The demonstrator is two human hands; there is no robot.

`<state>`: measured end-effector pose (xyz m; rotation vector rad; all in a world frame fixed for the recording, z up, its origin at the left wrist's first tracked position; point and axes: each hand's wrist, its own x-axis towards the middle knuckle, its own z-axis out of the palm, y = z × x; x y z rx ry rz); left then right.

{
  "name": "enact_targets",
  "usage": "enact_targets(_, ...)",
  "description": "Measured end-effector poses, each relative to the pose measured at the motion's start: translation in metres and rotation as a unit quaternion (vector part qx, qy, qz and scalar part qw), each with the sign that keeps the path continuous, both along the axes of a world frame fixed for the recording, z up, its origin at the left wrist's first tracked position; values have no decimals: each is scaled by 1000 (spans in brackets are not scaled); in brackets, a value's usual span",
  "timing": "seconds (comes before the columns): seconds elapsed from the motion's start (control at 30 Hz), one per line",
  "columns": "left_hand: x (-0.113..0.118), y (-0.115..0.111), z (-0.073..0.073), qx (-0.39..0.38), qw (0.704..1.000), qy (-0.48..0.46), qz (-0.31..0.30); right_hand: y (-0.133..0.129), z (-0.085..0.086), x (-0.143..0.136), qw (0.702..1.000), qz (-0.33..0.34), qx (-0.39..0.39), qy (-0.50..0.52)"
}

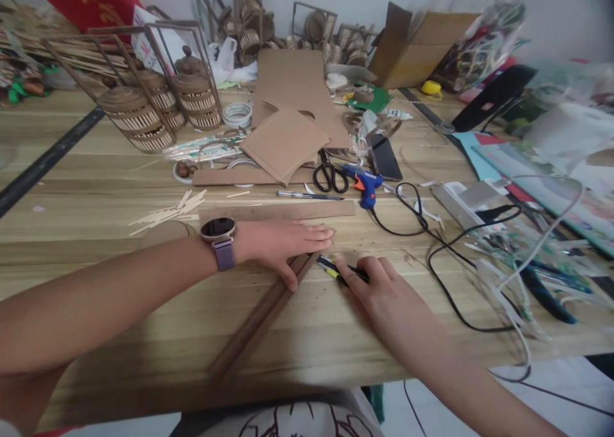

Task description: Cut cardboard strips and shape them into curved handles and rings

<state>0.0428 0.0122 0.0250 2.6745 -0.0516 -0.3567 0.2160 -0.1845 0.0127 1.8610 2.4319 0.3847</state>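
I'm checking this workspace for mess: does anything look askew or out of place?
The black cables right of the blue glue gun sprawl in overlapping loops, and thin pale wooden sticks lie crisscrossed on the left, looking untidy. No spill shows.

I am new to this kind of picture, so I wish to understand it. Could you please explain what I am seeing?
There is no robot here: these are a person's own bare hands. The single picture comes from a camera worn on the head, looking forward and down.

The left hand, with a watch on its wrist, lies flat across the end of brown strips. The right hand holds a black and yellow tool, probably a cutter, near that end.

Farther back on the table lie a pen, scissors, a blue glue gun and cardboard. Lanterns with tall handles stand behind, to the left.
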Motion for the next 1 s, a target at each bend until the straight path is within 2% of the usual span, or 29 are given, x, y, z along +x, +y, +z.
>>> enact_targets(0.37, -1, -1, 0, 0, 1000, -11, 0, -7, 0, -10, 1000, -11, -5, -10)
enact_targets(0.6, 0, 1, 2, 4, 1000, 2, -6, -15, -1, -12, 1000, 12, 14, 0)
enact_targets(0.8, 1, 2, -2, 9, 1000, -5, -16, -11, 1, -17, 1000, 13, 4, 4)
enact_targets(1.0, 0, 4, -5, -8, 1000, -15, -17, -20, -2, -22, 1000, 12, 9, 7)
